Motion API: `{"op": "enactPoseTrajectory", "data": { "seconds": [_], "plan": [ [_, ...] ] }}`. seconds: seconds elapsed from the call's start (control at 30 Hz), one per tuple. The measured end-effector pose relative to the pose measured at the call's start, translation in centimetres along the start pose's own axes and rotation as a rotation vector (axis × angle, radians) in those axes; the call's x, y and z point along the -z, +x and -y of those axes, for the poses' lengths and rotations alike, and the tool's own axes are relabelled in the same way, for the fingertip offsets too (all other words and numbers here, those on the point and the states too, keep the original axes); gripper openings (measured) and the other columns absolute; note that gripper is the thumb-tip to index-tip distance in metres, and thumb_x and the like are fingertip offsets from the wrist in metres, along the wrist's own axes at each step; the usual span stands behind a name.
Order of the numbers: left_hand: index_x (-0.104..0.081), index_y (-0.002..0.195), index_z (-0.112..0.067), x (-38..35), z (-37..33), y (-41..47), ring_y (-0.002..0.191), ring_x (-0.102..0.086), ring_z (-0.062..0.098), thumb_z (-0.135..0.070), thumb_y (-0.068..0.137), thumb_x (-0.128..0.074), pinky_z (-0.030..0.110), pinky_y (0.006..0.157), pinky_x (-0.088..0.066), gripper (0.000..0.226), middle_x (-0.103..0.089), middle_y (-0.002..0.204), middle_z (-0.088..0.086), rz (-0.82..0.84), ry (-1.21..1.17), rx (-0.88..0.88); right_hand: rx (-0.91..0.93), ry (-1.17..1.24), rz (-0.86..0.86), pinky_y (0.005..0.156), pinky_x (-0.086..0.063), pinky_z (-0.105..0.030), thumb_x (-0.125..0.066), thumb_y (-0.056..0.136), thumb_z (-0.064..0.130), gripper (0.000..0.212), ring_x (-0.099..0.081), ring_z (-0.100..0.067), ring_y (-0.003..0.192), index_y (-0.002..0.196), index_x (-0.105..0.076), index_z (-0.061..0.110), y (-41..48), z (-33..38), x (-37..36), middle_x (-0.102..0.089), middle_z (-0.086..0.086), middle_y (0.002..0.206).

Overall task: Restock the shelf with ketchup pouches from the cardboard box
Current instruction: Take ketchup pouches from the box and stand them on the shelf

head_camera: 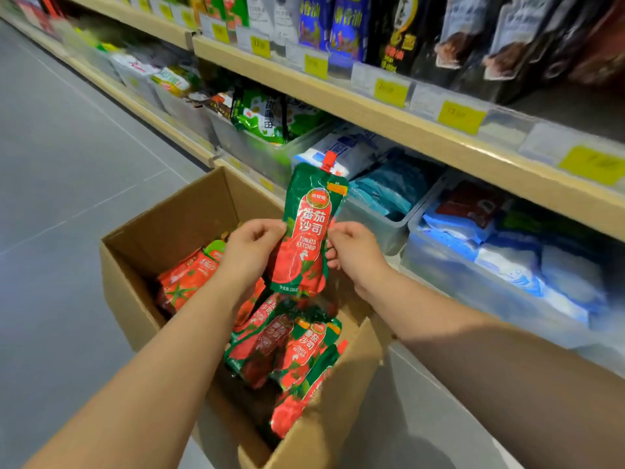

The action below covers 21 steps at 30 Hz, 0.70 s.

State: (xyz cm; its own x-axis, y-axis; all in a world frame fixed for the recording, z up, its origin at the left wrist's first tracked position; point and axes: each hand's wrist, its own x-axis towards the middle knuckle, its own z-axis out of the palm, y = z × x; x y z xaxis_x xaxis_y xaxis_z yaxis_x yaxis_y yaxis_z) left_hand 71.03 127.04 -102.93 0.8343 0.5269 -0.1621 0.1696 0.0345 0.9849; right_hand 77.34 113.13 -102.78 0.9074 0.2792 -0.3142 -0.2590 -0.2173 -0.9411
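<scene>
Bare and reaching forward from the lower edge, the left forearm (152,367) and right forearm (490,350) meet at a single ketchup pouch (309,231) held up in the air above the open cardboard box (176,218). The left hand (252,243) pinches the pouch's left edge at mid-height with curled fingers, and the right hand (351,252) grips the right edge opposite, fingers curled behind it. The pouch stands nearly upright on its long axis. Its red screw cap (329,159) points up and leans slightly right toward the shelving, its flat bottom points down at the box, and its printed front faces the camera. Beneath it, more ketchup pouches (304,346) lie loosely heaped in the box at mixed angles. The box sits on the grey floor (67,164), just beside the lowest shelf. There, clear plastic bins (382,228) hold blue and white bags (514,262), and farther left are green packets (263,116). Above runs a pale wooden shelf edge (406,126) carrying yellow price tags (461,116), with dark bottles and packs (507,38) standing on it, blurred.
</scene>
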Motion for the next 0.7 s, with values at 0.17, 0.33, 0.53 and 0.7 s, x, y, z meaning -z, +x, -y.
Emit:
{"op": "enactPoseTrajectory", "data": {
  "seconds": [0.17,0.33,0.53,0.7],
  "plan": [
    [-0.056,0.062,-0.022,-7.5,-7.3,-0.7,0.058,-0.054,0.010,-0.028,0.085,-0.063,0.026,0.061,-0.045,0.024,-0.060,0.062,-0.003,0.107,0.125,-0.162,0.158,-0.031,-0.214,0.053,-0.039,-0.025,-0.047,0.095,0.021,0.014,-0.045,-0.010,0.055,0.093,-0.057,0.011,-1.6,5.0,8.3,-0.050,0.002,0.066],
    [-0.054,0.065,-0.019,-14.6,-12.9,-3.0,0.059,-0.051,0.017,-0.031,0.086,-0.062,0.032,0.062,-0.045,0.025,-0.056,0.064,0.003,0.285,0.109,-0.217,0.243,-0.058,-0.393,0.056,-0.037,-0.025,-0.049,0.094,0.022,0.022,-0.045,-0.008,0.058,0.072,-0.054,0.023,-4.2,8.7,16.5,-0.051,0.006,0.065],
    [-0.055,0.060,-0.020,-22.8,-18.9,-4.9,0.058,-0.050,0.015,-0.028,0.082,-0.066,0.028,0.058,-0.042,0.026,-0.055,0.061,0.003,0.353,0.215,-0.393,0.235,-0.007,-0.552,0.052,-0.036,-0.025,-0.053,0.090,0.016,0.016,-0.043,-0.009,0.054,0.080,-0.065,0.012,-7.3,11.9,24.9,-0.052,0.002,0.063],
    [-0.064,0.062,-0.020,-29.4,-21.8,-6.3,0.060,-0.055,0.010,-0.032,0.078,-0.069,0.023,0.060,-0.044,0.020,-0.062,0.062,-0.005,0.434,0.231,-0.489,0.197,0.067,-0.645,0.040,-0.029,-0.023,-0.050,0.086,0.005,0.030,-0.036,-0.012,0.044,0.057,-0.051,0.014,-8.8,14.2,31.6,-0.044,-0.002,0.054]
  ]
}}
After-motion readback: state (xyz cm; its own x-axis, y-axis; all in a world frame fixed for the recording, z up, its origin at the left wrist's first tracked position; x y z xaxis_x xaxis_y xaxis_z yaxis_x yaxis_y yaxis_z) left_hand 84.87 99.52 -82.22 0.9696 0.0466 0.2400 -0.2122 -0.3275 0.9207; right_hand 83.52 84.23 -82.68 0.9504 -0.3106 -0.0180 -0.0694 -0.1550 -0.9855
